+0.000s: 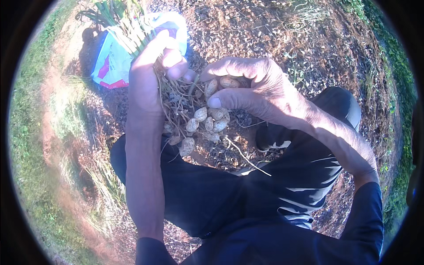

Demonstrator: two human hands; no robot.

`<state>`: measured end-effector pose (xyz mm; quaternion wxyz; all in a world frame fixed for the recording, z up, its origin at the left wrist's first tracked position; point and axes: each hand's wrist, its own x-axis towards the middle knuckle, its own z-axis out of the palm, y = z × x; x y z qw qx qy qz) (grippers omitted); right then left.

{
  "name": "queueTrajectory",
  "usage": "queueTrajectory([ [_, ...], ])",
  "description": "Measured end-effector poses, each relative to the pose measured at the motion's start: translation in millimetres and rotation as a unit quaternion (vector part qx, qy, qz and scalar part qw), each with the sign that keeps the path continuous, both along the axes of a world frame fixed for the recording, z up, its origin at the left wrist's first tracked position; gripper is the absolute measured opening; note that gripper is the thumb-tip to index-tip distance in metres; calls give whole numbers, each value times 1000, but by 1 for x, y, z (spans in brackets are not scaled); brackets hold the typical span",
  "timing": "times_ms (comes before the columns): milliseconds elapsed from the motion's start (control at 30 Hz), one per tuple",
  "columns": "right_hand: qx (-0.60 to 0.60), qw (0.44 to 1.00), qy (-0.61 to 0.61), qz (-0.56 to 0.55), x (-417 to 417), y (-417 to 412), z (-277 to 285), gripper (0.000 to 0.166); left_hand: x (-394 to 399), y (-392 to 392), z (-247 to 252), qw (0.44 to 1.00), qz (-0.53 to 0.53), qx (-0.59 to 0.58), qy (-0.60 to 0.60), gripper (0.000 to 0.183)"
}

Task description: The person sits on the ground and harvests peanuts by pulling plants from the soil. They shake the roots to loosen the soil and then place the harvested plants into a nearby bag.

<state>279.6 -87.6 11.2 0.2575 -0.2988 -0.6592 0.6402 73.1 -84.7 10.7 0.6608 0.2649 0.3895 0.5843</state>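
My left hand (155, 63) grips a bunch of peanut plants by the stems (132, 36), whose green tops point up and away from me. Below that fist hang tangled roots (175, 99) with several peanut pods (200, 114), pale and dusted with soil. My right hand (255, 82), to the right of the roots, curls around a few peanut pods (229, 82); its thumb and fingers close on them. Whether those pods are still joined to the roots is hidden. A single thin root (248, 155) dangles below the cluster.
Behind my left hand stands a white plastic sack (112, 63) with pink-red print and writing. Dry leaf litter (238, 29) covers the ground. My bent knees (338, 102) and a shoe (271, 137) are beneath my hands. Cut stalks (109, 179) and a grassy strip (33, 149) lie left.
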Motion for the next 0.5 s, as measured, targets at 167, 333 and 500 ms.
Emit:
queueTrajectory([
  [167, 180, 980, -50, -66, -8, -2, -15, 15, 8, 0, -1, 1000, 0, -13, 19, 15],
  [333, 4, 989, 10, -150, -1, 4, -8, 15, -2, -3, -1, 999, -31, 29, -17, 22],
  [500, -71, 957, 94, -265, 26, 33, -8, 16, -14, -9, 15, 997, -12, 75, 9, 35],
])
